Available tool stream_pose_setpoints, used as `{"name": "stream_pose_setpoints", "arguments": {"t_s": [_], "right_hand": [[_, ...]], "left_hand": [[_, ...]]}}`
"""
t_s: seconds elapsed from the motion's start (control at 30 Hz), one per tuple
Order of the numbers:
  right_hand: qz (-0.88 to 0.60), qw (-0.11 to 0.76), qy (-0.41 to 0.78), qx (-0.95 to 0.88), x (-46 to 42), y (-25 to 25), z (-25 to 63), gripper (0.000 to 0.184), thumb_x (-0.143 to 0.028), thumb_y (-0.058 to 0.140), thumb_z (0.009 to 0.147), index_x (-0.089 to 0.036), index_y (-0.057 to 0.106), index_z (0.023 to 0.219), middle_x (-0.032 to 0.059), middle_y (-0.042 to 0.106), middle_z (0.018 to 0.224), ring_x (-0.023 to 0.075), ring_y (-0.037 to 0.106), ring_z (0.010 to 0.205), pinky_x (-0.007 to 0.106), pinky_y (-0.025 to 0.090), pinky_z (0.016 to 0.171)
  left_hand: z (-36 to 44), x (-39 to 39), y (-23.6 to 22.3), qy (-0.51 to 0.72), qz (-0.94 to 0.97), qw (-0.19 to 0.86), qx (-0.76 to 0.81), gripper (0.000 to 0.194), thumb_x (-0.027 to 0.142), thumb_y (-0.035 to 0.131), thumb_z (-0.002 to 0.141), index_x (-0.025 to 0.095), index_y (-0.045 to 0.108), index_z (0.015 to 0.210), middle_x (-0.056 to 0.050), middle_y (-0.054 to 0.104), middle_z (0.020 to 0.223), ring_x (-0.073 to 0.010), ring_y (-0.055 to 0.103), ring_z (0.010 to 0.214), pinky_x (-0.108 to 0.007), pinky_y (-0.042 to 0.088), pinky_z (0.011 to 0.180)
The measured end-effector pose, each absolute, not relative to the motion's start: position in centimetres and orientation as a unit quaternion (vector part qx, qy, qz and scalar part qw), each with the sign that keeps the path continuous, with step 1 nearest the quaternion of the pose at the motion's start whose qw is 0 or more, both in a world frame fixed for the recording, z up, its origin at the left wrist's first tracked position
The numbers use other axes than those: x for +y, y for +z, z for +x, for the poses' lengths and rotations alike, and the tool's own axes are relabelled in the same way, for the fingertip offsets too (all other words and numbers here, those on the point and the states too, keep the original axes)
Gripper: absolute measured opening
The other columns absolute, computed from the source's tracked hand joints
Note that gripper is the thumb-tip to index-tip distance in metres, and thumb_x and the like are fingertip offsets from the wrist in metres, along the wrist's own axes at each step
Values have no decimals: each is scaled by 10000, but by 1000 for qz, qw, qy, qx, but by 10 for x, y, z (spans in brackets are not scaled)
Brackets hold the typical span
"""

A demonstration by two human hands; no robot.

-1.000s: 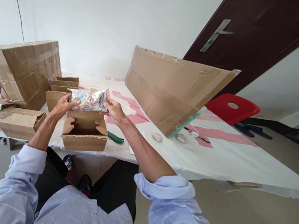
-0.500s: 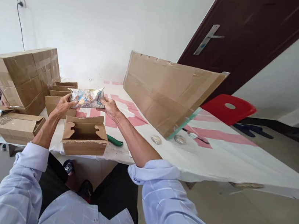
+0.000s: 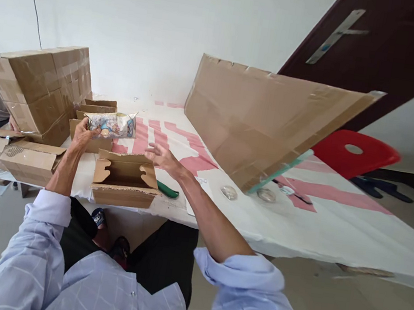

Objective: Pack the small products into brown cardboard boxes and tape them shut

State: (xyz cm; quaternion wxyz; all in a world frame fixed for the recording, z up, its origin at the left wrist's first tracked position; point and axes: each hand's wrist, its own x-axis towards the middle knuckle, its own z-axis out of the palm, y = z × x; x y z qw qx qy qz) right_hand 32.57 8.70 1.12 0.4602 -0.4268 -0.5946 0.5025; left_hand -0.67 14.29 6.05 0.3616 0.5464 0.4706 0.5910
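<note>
My left hand (image 3: 83, 136) grips one end of a printed, colourful packet (image 3: 113, 124) and holds it up above the table, behind a small open cardboard box (image 3: 124, 181). My right hand (image 3: 163, 157) hovers beside the box's right flap with its fingers spread, holding nothing. The box stands at the table's near edge with its flaps up and its inside in shadow.
A stack of taped cartons (image 3: 47, 86) and flat open boxes (image 3: 17, 158) lie at the left, where another person sits. A big cardboard sheet (image 3: 266, 117) leans across the white table (image 3: 335, 229). A green-handled tool (image 3: 166, 190) lies by the box. Behind the sheet stands a red stool (image 3: 353, 152).
My right hand has let go of the packet and dropped toward the box with fingers spread. The left hand has carried the packet a little to the left.
</note>
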Motion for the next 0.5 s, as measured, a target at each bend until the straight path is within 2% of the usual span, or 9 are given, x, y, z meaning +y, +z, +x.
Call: {"name": "stream_pose_setpoints", "arguments": {"t_s": [0.07,0.13,0.2,0.3,0.37,0.5], "right_hand": [[-428,400,524,-618,74,-4,329,600,-537,979,683,-172,784,1116,121,820,1145,254,759,1028,375,631,905],[-427,374,534,-626,68,-19,327,529,-549,970,651,-151,782,946,76,807,910,231,738,854,360,618,804],[-449,388,512,-621,71,-29,322,471,-553,938,659,-159,753,837,28,747,755,208,688,737,341,589,708],[-488,408,458,-621,89,-35,310,365,-500,870,724,-171,720,765,9,696,690,199,647,693,326,556,660],[-498,408,442,-625,107,-35,300,307,-454,831,750,-170,715,760,9,690,689,204,653,715,317,552,676],[-508,415,427,-623,141,-34,277,241,-405,770,771,-170,717,773,1,694,689,202,668,765,289,553,720]], "left_hand": [[-15,140,44,589,525,346,508,462,338,991,619,201,691,943,32,708,882,-151,645,855,-256,542,781],[-19,136,23,576,503,339,548,403,331,982,697,168,699,934,17,708,876,-168,665,866,-278,559,798],[-20,134,3,561,483,336,582,347,369,901,861,141,720,1051,-33,739,1009,-200,706,937,-342,606,853],[-19,139,-16,549,461,330,614,391,408,728,1037,164,677,1338,-116,705,1330,-259,722,1137,-472,643,967],[-19,145,-18,546,456,329,621,422,416,707,1052,179,652,1398,-125,680,1397,-272,713,1187,-501,642,994],[-26,137,-6,549,477,344,594,409,423,782,975,154,699,1272,-129,738,1283,-297,717,1185,-448,611,997]]}}
